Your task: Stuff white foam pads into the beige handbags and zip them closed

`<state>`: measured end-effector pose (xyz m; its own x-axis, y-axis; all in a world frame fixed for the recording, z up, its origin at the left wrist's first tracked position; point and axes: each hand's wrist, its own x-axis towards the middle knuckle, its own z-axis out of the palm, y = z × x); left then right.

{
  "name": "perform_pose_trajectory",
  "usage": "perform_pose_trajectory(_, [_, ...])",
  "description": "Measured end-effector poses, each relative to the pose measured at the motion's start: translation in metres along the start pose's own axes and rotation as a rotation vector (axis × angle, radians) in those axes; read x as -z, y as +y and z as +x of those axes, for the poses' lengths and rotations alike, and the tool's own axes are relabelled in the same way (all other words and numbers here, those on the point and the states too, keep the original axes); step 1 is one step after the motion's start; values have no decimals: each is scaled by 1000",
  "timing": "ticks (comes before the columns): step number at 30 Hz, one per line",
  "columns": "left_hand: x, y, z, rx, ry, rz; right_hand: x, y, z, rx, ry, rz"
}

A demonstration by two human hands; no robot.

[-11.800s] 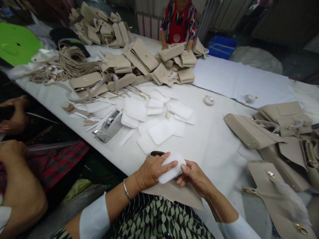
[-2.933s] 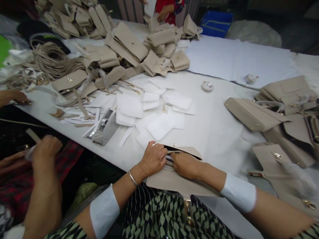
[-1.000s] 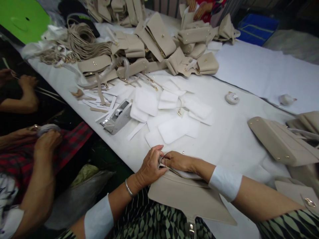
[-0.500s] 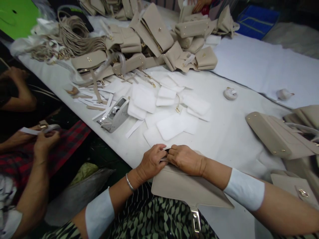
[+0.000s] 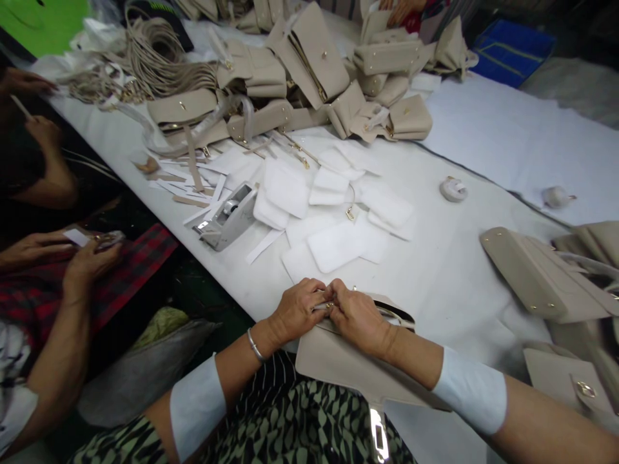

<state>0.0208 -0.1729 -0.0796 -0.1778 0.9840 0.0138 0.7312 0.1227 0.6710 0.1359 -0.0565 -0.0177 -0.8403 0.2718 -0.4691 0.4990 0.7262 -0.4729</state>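
Observation:
A beige handbag lies at the near edge of the white table, its flap with a metal clasp hanging over my lap. My left hand and my right hand meet at the bag's top left corner. Both are closed in a pinch on a small gold fitting and a pale strip there. The bag's dark opening shows just right of my right hand.
White foam pads and a tape dispenser lie beyond my hands. Beige bags and coiled straps are heaped at the back, more bags at the right. Other people's hands work at the left; a person's hands show across the table.
My hands stay together at the bag's corner; the bag's mouth now shows open beside my right hand. The person at the left has brought both hands closer together.

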Motion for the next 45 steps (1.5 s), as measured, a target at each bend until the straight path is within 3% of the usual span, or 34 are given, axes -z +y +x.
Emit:
perform_pose_trajectory(10, [9, 10, 11, -171, -204, 260, -11, 14, -18, -130, 145, 214])
perform_pose_trajectory(17, [5, 18, 12, -220, -158, 323, -2, 22, -26, -142, 156, 179])
perform_pose_trajectory(26, [4, 13, 4, -215, -147, 318, -18, 33, -43, -162, 123, 337])
perform_pose_trajectory(29, [9, 7, 7, -218, -176, 293, -11, 37, -54, -65, 80, 257])
perform_pose_trajectory(33, [13, 7, 9, -190, -194, 290, -6, 45, -63, -80, 150, 61])
perform_pose_trajectory(38, [12, 18, 11, -213, -170, 309, -14, 51, -50, -27, 185, -164])
perform_pose_trajectory(42, [9, 23, 13, -243, -226, 290, -20, 53, -34, -1, 126, -231])
perform_pose_trajectory(45, [6, 24, 12, -271, -193, 303, -24, 54, -39, 56, 140, -250])
